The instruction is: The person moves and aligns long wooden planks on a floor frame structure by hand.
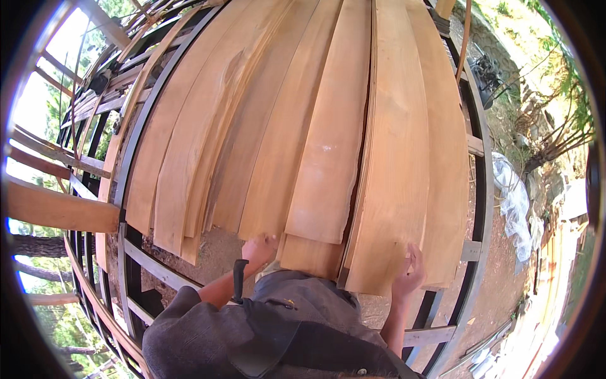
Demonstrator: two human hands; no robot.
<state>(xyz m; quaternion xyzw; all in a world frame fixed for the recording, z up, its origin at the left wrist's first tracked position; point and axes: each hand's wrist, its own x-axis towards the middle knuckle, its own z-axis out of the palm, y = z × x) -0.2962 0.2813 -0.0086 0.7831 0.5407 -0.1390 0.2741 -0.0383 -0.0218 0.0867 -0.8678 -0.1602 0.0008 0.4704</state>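
Long wooden boards lie side by side in overlapping stacks, running away from me. My left hand [259, 248] is closed at the near ends of the middle-left boards [281, 170], its fingers curled by a board corner. Whether anything is in them is hidden. A middle board [325, 164] with a wavy edge lies over a shorter-looking board end [309, 256] in front of my waist. To the right, my right hand [409, 273] is open, fingers apart, at the near end of a wide board [394, 183]. It seems to touch that board's surface.
A dark metal frame [483, 189] carries the boards, with crossbars [161, 265] near my left arm. A thick timber beam [63, 205] juts in at left. Clear plastic sheeting [512, 196] and more planks [549, 278] lie on the ground at right.
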